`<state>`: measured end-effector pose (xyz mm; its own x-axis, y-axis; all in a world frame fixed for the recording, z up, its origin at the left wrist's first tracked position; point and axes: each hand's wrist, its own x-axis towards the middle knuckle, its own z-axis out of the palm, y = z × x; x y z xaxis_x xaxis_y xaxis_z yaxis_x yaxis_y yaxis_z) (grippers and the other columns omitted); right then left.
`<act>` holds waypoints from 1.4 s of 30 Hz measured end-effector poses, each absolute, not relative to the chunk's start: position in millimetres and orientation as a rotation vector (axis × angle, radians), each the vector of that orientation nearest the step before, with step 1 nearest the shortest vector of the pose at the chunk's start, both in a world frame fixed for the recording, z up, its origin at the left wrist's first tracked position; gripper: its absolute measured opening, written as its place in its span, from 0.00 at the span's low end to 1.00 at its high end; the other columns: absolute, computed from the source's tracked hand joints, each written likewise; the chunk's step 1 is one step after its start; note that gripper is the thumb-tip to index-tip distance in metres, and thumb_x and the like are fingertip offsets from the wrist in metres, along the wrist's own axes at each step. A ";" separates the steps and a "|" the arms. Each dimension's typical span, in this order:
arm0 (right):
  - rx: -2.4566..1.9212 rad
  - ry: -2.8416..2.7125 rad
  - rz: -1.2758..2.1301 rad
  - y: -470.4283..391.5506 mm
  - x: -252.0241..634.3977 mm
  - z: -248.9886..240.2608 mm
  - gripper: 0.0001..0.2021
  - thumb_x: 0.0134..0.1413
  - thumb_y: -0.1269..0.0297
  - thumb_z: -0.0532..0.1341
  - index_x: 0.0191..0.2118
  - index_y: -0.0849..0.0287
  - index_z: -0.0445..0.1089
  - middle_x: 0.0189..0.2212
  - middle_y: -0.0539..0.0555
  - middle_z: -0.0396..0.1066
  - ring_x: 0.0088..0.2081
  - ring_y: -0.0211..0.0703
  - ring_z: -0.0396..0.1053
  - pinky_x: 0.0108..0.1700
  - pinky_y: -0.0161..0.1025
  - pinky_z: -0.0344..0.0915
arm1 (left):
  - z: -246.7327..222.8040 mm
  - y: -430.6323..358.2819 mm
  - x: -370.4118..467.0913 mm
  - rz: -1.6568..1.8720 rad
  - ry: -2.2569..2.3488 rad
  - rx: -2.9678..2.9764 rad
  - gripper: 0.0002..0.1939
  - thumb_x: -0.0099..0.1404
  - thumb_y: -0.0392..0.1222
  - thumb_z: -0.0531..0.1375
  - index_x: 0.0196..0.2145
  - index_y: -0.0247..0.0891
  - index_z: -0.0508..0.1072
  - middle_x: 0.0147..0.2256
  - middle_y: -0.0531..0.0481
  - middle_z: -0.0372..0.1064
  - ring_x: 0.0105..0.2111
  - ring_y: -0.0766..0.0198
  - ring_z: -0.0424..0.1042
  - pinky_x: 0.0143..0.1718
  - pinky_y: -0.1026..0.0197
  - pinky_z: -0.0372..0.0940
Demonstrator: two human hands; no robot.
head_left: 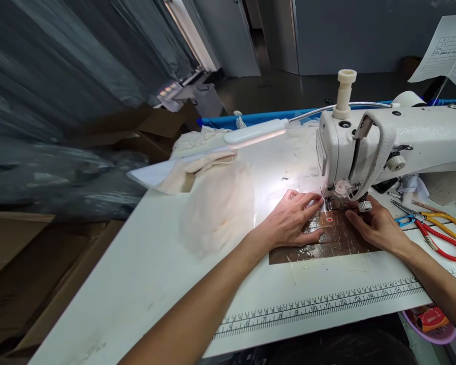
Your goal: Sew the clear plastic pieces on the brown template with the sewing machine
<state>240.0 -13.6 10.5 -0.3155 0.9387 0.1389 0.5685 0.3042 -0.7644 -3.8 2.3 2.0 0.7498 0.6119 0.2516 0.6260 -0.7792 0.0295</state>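
A white sewing machine stands at the right, its needle area lit by a lamp. Just left of the presser foot, my left hand lies with its fingers spread, fingertips beside the needle and thumb on the brown plate. My right hand is right of the foot, fingers bent and partly hidden behind the machine's guard and screw; what they hold, if anything, is hidden. Sheer pale fabric lies on the table to the left of my left hand.
Scissors with red handles and yellow-handled ones lie right of my right hand. A ruler strip runs along the table's front edge. Cardboard boxes stand at the left; a purple basket hangs low right.
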 end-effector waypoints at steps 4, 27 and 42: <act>-1.365 -2.057 0.655 -11.4 238.4 1.8 0.11 0.58 0.60 0.55 0.35 0.59 0.72 0.30 0.54 0.68 0.30 0.43 0.68 0.30 0.38 0.66 | 5.5 1.6 -2.6 -0.329 -1.117 -2.934 0.29 0.67 0.55 0.51 0.56 0.29 0.62 0.49 0.35 0.67 0.45 0.50 0.67 0.46 0.47 0.59; -1.102 -2.217 0.488 -20.9 239.6 -10.6 0.13 0.63 0.65 0.54 0.46 0.59 0.75 0.43 0.60 0.72 0.42 0.48 0.73 0.45 0.45 0.72 | 21.8 -9.6 -6.4 -0.137 -1.423 -2.679 0.17 0.74 0.51 0.47 0.46 0.36 0.67 0.46 0.40 0.69 0.45 0.52 0.69 0.43 0.52 0.62; -1.127 -2.225 0.632 -20.9 241.3 -10.8 0.15 0.62 0.68 0.53 0.49 0.61 0.73 0.41 0.60 0.69 0.39 0.45 0.70 0.43 0.45 0.71 | 26.3 40.8 7.7 -0.111 -1.370 -2.893 0.10 0.63 0.34 0.52 0.26 0.37 0.70 0.28 0.45 0.68 0.34 0.56 0.69 0.40 0.54 0.65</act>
